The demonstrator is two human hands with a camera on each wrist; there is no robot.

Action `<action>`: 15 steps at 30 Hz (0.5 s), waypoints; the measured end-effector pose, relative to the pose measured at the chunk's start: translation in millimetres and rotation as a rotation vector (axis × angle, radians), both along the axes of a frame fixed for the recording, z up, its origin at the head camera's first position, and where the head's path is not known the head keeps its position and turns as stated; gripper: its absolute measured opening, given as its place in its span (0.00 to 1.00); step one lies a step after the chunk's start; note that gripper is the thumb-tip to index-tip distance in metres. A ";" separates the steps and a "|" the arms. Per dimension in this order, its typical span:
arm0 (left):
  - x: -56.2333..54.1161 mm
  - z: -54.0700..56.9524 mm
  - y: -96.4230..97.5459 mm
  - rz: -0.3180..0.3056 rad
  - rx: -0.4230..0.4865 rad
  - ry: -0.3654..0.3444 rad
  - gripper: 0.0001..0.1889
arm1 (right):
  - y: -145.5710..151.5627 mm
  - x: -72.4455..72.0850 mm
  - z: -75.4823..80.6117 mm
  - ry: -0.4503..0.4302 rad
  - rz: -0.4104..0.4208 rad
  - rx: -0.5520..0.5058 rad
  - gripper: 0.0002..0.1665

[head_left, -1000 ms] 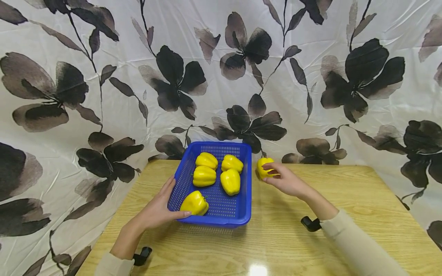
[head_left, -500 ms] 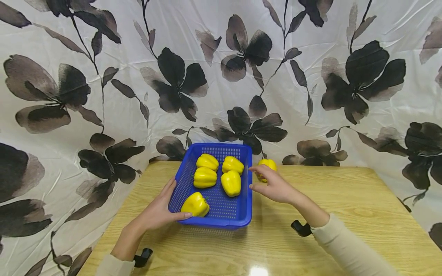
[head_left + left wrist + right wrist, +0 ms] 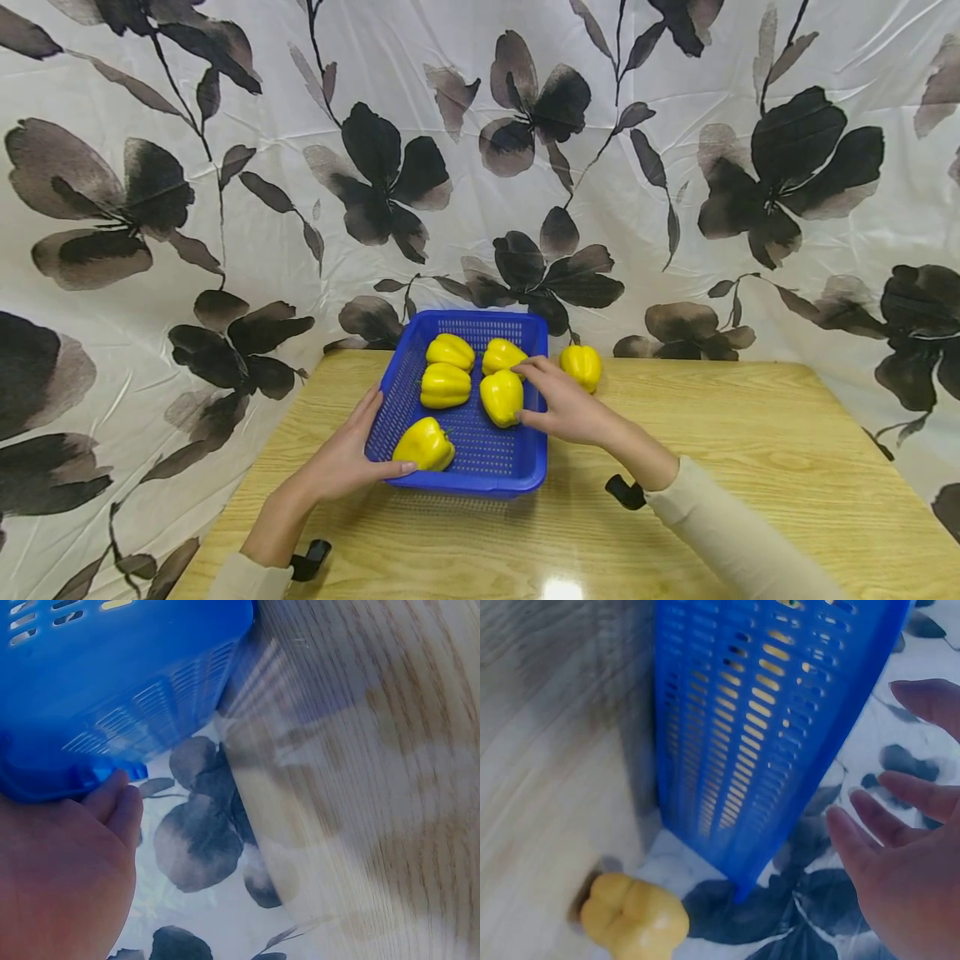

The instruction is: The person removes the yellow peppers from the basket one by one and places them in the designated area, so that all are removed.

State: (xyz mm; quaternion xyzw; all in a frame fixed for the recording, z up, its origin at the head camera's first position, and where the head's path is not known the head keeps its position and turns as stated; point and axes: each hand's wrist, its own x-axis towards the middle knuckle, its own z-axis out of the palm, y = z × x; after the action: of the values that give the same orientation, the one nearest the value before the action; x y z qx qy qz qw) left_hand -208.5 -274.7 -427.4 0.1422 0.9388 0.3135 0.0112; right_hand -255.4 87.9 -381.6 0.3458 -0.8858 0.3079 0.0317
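A blue plastic basket (image 3: 480, 482) with slotted walls stands on the table, holding several yellow bell peppers. My left hand (image 3: 341, 454) grips its front left corner, thumb over the front rim and fingers along the left side; a pepper (image 3: 423, 446) lies close to that thumb. In the left wrist view, fingertips touch the basket's rim. Over the basket's right rim reaches my right hand (image 3: 566, 404), its spread fingers and thumb beside the right-hand pepper (image 3: 501, 398). The right wrist view shows those fingers apart around nothing. Outside, right of the basket, sits another yellow pepper (image 3: 581, 368).
The wooden table (image 3: 750, 467) extends to the right and in front of the basket. A white cloth with dark flowers (image 3: 675, 167) hangs behind the table's back edge. Black straps or mounts (image 3: 626, 492) show at the wrists.
My right hand has moved left, from the pepper outside the basket to above the basket's right side. That pepper stayed in place. The left hand and basket have hardly moved.
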 end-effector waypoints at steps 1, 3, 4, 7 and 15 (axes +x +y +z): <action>0.1 -0.3 -0.3 -0.001 -0.002 0.002 0.69 | -3.1 -1.0 -0.6 0.003 -0.005 0.012 0.37; 0.1 -0.5 -0.5 0.000 -0.006 0.003 0.69 | -9.0 -2.6 -1.5 0.009 -0.021 0.037 0.39; 0.2 -0.6 -0.5 0.001 -0.009 0.004 0.69 | -12.0 -3.4 -1.9 0.010 -0.030 0.047 0.39; 0.4 -0.6 -0.4 0.004 -0.016 0.003 0.70 | -20.1 -7.0 -4.6 0.014 -0.052 0.068 0.40; 2.4 -0.1 -1.2 0.005 -0.017 0.003 0.69 | -39.3 -15.8 -13.0 0.073 -0.088 0.145 0.40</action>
State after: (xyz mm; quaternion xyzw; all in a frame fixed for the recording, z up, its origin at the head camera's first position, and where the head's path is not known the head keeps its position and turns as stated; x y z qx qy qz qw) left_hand -206.2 -275.9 -427.4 0.1402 0.9417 0.3055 0.0104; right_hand -271.2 48.5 -394.6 0.3188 -0.9184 0.2284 0.0526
